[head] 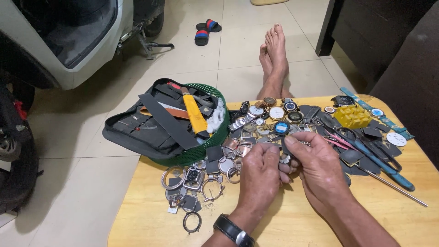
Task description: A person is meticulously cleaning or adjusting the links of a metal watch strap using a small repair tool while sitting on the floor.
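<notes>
Watch part: a small metal piece, mostly hidden, is pinched between both hands over the middle of the wooden table.
Left hand: fingers curled tight onto the piece; a black wristwatch on its wrist.
Right hand: thumb and fingers clamped on the same piece.
Progress: by the look of it, midway; bare watch cases lie at the table's left, whole watches wait along its far edge.
Further out: green basket with a tool pouch at the table's far-left corner.
</notes>
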